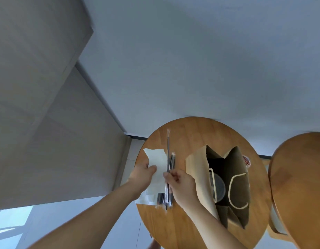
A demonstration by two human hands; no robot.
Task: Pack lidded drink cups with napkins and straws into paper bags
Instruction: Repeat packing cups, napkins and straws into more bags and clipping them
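Head view of a round wooden table (182, 131) during packing. The left hand (142, 174) grips one white napkin (156, 159) by its near part, thumb on top, the sheet rising toward the far side. The right hand (182, 186) pinches a single wrapped straw (168, 150) between thumb and curled fingers, low on its length. The straw's long axis runs near to far, its far tip well beyond the napkin's top edge, and it lies along the napkin's right edge; whether the two touch cannot be told. The open paper bag (197, 169) stands just to the right of the right hand, mouth toward the camera, and a lidded cup (218, 187) sits inside it between the cord handles (234, 191). The right hand is thus the nearer to the mouth, and the left must cross over the spare straws (172, 160) and the napkin stack (146, 198) lying beneath both hands. By judgement, both items travel rightward, and the straw should be tipped end-down to slide in beside the cup. A second cup (246, 161) shows partly behind the bag's far right edge.
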